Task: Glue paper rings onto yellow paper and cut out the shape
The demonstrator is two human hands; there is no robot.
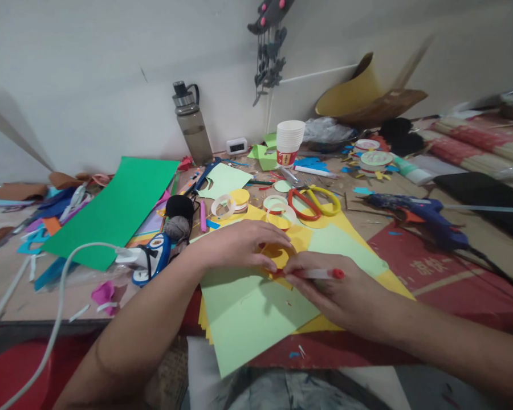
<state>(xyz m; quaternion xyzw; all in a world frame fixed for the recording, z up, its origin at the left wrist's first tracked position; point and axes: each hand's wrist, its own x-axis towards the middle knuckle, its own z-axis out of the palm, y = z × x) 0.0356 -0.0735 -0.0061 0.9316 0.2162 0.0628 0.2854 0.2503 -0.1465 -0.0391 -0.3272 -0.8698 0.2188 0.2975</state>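
My left hand [250,245] curves its fingers and thumb around a round ring [277,255] resting on yellow paper; the fingers partly cover it. Between the fingers of my right hand [331,285] is a pen [320,274] with a red end, its tip down by the ring's edge. Pale green sheets [256,319] and yellow sheets [393,282] lie under both hands. Just beyond are scissors [310,203] with red and yellow handles, a translucent ring [223,206], and a yellow disc [239,197].
At right lies a blue glue gun [427,216] with its cord. Behind stand stacked paper cups [289,142] and a water bottle [194,128]. A green sheet [115,210] and a power strip [154,259] with a white cable are at left, among scraps.
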